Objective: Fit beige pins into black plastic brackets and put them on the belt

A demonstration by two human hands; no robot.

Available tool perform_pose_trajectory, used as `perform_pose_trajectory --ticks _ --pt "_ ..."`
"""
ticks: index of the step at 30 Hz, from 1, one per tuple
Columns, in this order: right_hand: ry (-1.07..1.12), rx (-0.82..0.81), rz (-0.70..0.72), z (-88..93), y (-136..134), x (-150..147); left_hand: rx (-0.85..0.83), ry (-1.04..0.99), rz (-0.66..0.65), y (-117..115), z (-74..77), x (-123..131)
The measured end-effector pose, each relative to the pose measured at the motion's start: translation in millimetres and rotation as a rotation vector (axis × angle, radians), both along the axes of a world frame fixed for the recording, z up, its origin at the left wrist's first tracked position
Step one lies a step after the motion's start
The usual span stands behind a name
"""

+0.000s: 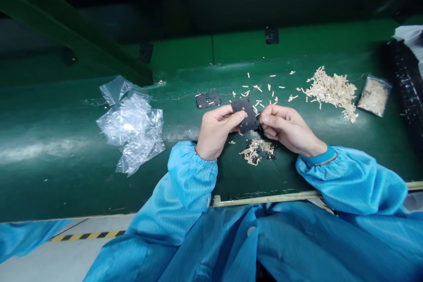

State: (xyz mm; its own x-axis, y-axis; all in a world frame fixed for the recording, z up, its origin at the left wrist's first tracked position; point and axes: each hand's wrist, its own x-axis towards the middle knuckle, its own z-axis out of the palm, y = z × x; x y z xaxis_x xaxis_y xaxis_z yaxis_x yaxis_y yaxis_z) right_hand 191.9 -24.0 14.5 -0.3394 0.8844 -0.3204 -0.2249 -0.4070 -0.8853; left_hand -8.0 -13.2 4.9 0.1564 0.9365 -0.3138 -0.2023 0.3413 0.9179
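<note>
Between thumb and fingers, my left hand [217, 128] grips a flat black plastic plate [248, 119] with small cut-outs. At the plate's right edge my right hand [287, 126] is closed in a pinch; whatever its fingertips hold is too small to make out. Just below the plate lies a small heap of beige strips [254, 155] mixed with little black parts. Another black plate [208, 100] rests on the table beyond my left hand. Loose beige strips [257, 89] are scattered behind the held plate.
Crumpled clear plastic bags [132, 128] lie on the left of the green table [185, 123]. To the right are a large pile of beige strips [332, 90] and a filled zip bag [375, 95]. More black plates [272, 35] stand along the back. A green post [82, 31] slants down at the left.
</note>
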Motion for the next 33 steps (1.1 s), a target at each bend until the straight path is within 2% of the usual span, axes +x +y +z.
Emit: perform_pose_trajectory --ticks 6,12,21,28,33 --pt "-0.006 0.0 0.04 -1.8 -1.4 -1.4 -0.01 -0.027 0.004 -0.8 3.4 2.2" --pt "0.078 -0.049 0.081 -0.5 -1.3 -0.4 -0.015 -0.106 0.006 -0.8 3.5 2.5" --pt "0.01 0.011 0.053 0.8 -1.2 0.1 -0.008 -0.063 0.007 -1.2 3.0 3.2" --pt "0.142 -0.111 0.078 2.6 -2.4 -2.9 -0.051 -0.135 0.013 -2.4 7.4 4.9" --pt "0.206 -0.166 0.088 3.7 -4.1 -4.3 -0.07 -0.213 -0.005 -2.9 5.3 5.5"
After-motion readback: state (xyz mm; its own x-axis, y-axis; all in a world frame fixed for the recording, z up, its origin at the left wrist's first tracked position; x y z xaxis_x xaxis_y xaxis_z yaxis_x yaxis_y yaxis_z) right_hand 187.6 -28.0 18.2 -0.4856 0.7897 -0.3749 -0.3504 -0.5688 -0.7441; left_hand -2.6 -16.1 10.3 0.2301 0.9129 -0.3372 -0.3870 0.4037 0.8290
